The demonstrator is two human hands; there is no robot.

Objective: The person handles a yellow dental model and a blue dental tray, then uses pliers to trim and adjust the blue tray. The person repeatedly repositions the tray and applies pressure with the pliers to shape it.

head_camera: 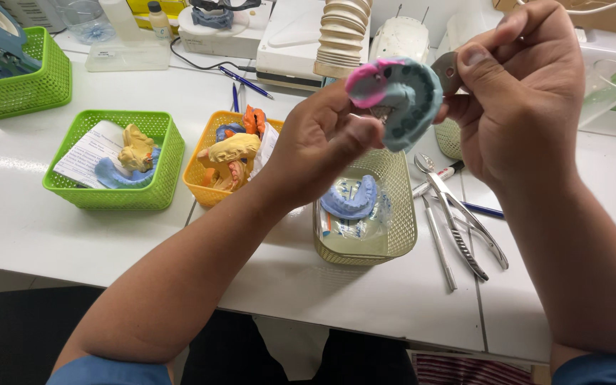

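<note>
So both hands are up off the tabletop with one thing between them: a blue-grey horseshoe-shaped dental impression with a pink putty rim. The left hand has its fingers pinched on the lower edge of it, thumb and forefinger closed right under the arch. The right hand has its fingers clamped on a small flat metal handle that sticks out of the impression at about 3 o'clock. Tooth-shaped hollows face the camera, so the piece is being looked over, mid-air, above the middle of the tabletop.

How far along? My read is somewhere in the middle. The impression is out of a basket and in hand, but I see no tool on it yet, and nothing poured or cut.

Straight below at 6 o'clock sits a pale yellow mesh basket with a blue impression in a clear bag. At 8 o'clock there's an orange mesh basket with yellow plaster jaw casts, and further toward 9 o'clock a green mesh basket with another cast and a paper slip. At 5 o'clock, metal forceps and hand instruments lie untouched beside the yellow basket.
</note>
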